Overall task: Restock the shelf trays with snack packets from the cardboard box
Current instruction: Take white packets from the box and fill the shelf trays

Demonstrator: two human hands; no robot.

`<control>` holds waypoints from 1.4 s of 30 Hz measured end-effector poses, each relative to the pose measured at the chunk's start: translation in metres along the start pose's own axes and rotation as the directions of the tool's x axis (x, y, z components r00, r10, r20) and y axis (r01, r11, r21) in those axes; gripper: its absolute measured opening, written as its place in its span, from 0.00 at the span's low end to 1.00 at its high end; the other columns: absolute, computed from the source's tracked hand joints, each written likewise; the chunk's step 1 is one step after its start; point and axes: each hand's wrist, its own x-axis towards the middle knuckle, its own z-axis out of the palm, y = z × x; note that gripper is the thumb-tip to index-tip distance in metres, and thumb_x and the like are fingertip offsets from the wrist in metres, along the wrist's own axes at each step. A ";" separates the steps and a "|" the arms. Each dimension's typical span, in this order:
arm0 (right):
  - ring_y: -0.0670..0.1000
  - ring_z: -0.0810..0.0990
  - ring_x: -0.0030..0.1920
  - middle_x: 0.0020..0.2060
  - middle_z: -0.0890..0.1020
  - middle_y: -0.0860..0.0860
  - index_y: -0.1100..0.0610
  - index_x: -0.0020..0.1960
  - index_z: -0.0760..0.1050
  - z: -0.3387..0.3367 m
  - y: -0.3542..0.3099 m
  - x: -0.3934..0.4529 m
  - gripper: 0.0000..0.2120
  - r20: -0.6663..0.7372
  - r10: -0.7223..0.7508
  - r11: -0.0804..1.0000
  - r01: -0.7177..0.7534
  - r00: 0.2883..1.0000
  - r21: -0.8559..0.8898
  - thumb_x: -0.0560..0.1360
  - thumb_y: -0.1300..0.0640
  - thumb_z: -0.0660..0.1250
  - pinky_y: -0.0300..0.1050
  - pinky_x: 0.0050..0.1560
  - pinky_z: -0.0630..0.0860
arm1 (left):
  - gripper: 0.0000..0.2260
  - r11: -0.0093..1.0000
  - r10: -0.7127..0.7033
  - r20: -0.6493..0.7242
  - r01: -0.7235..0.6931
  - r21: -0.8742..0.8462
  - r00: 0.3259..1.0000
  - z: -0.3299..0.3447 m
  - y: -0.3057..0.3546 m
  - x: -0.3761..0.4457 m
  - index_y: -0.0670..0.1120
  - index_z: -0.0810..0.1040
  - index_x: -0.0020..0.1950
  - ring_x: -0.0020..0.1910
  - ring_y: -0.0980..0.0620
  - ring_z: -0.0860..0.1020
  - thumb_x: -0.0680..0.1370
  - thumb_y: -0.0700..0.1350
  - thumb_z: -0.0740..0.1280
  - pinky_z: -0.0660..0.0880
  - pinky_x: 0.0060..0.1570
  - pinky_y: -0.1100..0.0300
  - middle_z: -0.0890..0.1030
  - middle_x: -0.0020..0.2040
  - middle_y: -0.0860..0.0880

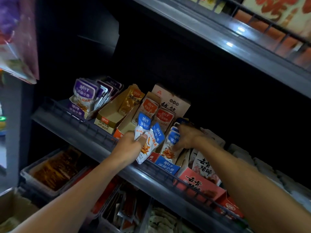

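Left hand (130, 142): pinches two blue-topped packets (149, 140) by their lower halves, held ready in front of the shelf rail.
Right hand (186, 137): fingers curled on the blue packets standing in the blue tray (167, 166), apparently pressing them back to open a slot.
Neighbouring trays, left of the blue one: three; purple (84, 100), gold (107, 121), orange (149, 108).
Cardboard box (10, 209): lower left corner, well apart from both hands.

Blue-topped packets (148, 140) fanned, tilted, over the shelf rail. More blue packets (171, 145) upright in a blue-fronted tray (166, 166). Box corner (11, 209) at lower left.
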 end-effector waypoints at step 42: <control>0.45 0.84 0.41 0.43 0.85 0.50 0.54 0.56 0.77 -0.019 0.006 -0.084 0.11 -0.247 -0.164 0.643 0.294 0.955 0.708 0.82 0.50 0.60 0.40 0.41 0.79 | 0.13 0.981 0.195 0.210 -0.190 -0.047 0.958 0.033 0.018 -0.019 0.59 0.74 0.57 0.54 0.59 0.81 0.83 0.40 0.61 0.77 0.59 0.56 0.81 0.55 0.57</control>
